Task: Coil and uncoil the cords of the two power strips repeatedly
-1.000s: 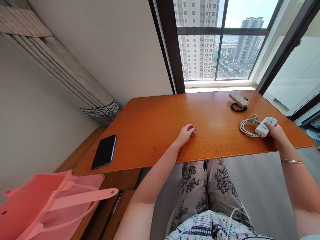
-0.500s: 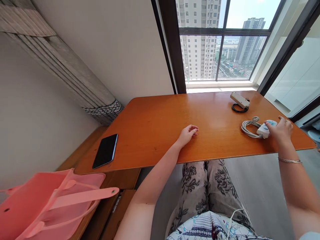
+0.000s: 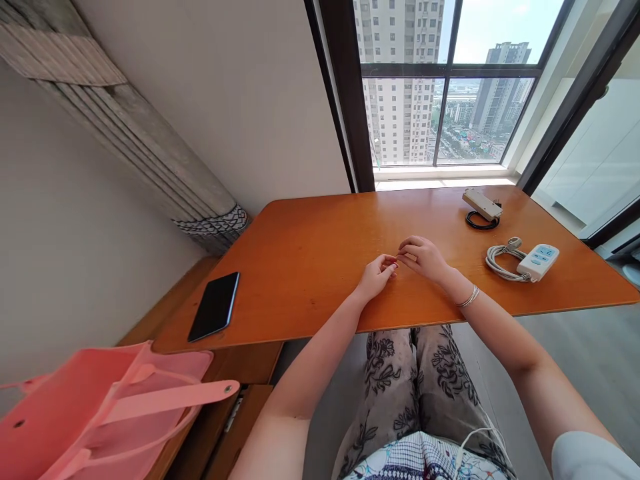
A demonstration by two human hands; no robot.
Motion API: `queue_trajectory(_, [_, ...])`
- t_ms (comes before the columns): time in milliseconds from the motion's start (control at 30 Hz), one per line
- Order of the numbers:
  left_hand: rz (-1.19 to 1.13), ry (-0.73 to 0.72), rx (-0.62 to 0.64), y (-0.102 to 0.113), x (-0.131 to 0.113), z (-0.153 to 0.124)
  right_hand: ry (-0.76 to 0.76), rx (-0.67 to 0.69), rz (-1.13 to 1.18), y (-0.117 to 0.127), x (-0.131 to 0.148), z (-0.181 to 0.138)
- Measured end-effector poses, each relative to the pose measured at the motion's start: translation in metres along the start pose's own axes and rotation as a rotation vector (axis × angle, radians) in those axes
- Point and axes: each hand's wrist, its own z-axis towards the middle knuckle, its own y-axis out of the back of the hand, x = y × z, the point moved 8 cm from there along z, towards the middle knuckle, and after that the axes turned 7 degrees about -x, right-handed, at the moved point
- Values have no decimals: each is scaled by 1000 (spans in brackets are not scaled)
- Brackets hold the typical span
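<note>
My left hand (image 3: 376, 276) rests on the orange wooden table (image 3: 310, 253) near its front edge, fingers loosely curled and empty. My right hand (image 3: 424, 257) lies just to its right, fingertips almost touching the left ones, holding nothing. A white and blue controller (image 3: 539, 261) with a coiled grey cord (image 3: 500, 261) lies on the table to the right, apart from both hands. A silver bangle sits on my right wrist.
A beige power strip (image 3: 481, 204) on a black coiled cable sits at the back right. A black phone (image 3: 215, 305) lies at the table's left front. A pink bag (image 3: 100, 407) stands lower left. A window (image 3: 440, 100) is behind the table.
My right hand let go of the white controller and moved left to the table's middle, beside my left hand. The controller stays at the right. The left hand has barely moved.
</note>
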Motion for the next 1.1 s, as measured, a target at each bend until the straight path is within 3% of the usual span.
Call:
queue_trajectory(133, [29, -36, 10, 0, -1, -3, -30, 76, -4, -18, -15, 7])
queue_trajectory(300, [152, -40, 7, -4, -5, -2, -217, -21, 128, -12, -49, -9])
queue_trajectory(433, [276, -73, 36, -6, -23, 11, -326, -61, 152, -12, -65, -13])
queue_trajectory(567, [500, -265, -44, 3, -46, 29, -374, 15, 136, -17, -66, -12])
queue_trajectory(667, [589, -331, -159, 17, -42, 37, -371, 92, 135, -22, -61, -13])
queue_trajectory(833, [426, -283, -183, 30, -17, 38, -265, 203, 103, -30, -48, -14])
queue_trajectory(1100, [328, -263, -255, 41, -18, 40, -252, 237, 93, -31, -45, -16])
